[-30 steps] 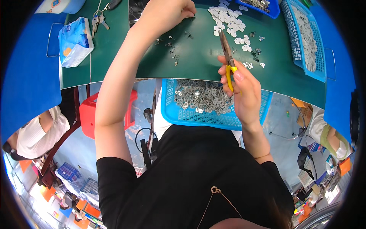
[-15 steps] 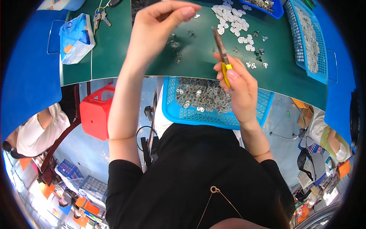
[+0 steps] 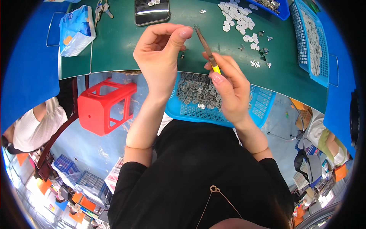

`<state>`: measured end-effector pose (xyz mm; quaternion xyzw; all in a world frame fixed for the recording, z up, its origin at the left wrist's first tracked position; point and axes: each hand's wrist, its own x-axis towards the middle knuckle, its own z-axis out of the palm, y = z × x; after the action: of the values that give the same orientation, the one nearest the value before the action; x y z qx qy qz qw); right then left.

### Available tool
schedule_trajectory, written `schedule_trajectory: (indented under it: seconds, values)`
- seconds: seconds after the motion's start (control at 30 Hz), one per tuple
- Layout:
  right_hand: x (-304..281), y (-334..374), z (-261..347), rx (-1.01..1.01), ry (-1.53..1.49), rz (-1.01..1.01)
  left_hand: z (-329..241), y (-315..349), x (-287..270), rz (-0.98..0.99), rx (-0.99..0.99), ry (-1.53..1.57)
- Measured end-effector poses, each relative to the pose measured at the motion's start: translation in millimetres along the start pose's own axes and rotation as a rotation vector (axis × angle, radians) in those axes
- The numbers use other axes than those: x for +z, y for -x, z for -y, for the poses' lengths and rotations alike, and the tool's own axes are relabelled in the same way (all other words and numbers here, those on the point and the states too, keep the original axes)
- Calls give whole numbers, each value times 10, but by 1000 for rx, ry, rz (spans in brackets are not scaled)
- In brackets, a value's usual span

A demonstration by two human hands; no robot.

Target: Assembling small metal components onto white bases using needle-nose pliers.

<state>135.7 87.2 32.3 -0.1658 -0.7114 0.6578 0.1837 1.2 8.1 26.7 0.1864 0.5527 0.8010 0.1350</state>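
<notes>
My right hand [image 3: 230,86] is closed round a pair of pliers [image 3: 207,47] with yellow handles. Their narrow dark jaws point up and left, and the tip comes close to my left fingertips. Thumb and forefinger of my left hand [image 3: 158,55] are pinched together, and whatever they hold is too small or hidden to make out. Beyond the tip, small metal parts [image 3: 196,27] lie on the green table [image 3: 126,49]. A light blue basket [image 3: 202,114] full of small metal pieces sits below my hands, against my lap.
White flat pieces [image 3: 238,17] are heaped farther back, with small metal fittings [image 3: 263,53] nearby. A blue basket [image 3: 305,42] of similar pieces stands at right, a dark blue tray [image 3: 283,13] behind. Left are a phone [image 3: 152,14], keys [image 3: 103,9], tissue pack [image 3: 76,32] and red stool [image 3: 93,114].
My left hand has come down and right, toward the pliers. My right hand with the pliers has shifted a little left. The phone now shows, and the view has shifted slightly.
</notes>
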Motion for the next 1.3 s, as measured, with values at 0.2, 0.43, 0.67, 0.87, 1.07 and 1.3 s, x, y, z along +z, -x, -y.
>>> schedule_trajectory:
  seconds: [0.2, 0.43, 0.67, 0.87, 1.07, 1.3]
  values:
    - [31, 0, -56, -65, 30, -5, 35, 62, 33, -30, 155, -99]
    - [38, 20, -29, -16, -3, -58, 20, 113, 66, -56, 61, 18]
    - [30, 34, 22, -12, -37, -29, 43, 133, 0, 18, 222, -126]
    - [10, 44, 40, 1, -71, -7, 35, 162, -3, -3, 241, -88]
    - [19, 58, 59, -36, -31, -20, -9, 156, 10, -3, 289, -154]
    - [-34, 49, 5, -103, 79, -22, -19, 146, 8, 34, 314, -221]
